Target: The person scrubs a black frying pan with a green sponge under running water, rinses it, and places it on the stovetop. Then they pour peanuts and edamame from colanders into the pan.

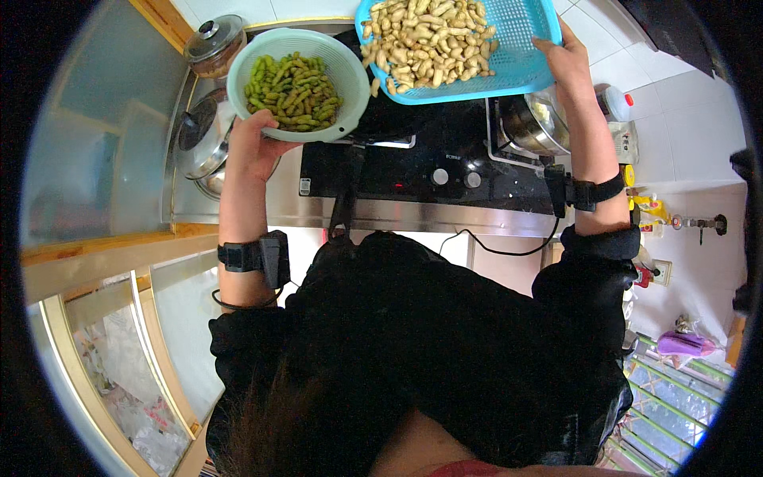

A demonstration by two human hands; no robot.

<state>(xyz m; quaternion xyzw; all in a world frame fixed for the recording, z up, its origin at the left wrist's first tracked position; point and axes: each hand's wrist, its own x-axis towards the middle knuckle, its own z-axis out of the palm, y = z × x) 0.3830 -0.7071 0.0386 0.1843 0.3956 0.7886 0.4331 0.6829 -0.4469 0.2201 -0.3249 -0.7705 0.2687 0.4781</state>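
Note:
My left hand (257, 143) grips the near rim of a pale green plastic colander (242, 74), which holds green soybean pods (298, 92). My right hand (566, 59) holds the right end of a blue plastic basket (518, 68). Unshelled peanuts (432, 45) are heaped towards the basket's left side, and a few lie at or over its left edge, near the colander. Both vessels are raised over a black gas hob (417, 164); a wok or pan with a long black handle (347, 185) sits partly hidden under them.
On the left stand a glass pot with a lid (216, 45) and a lidded steel pot (205, 137). A steel pot (533, 125) rests on the right burner, beside my right forearm. Farther right are a clear container with a red cap (617, 102) and a packet (624, 142).

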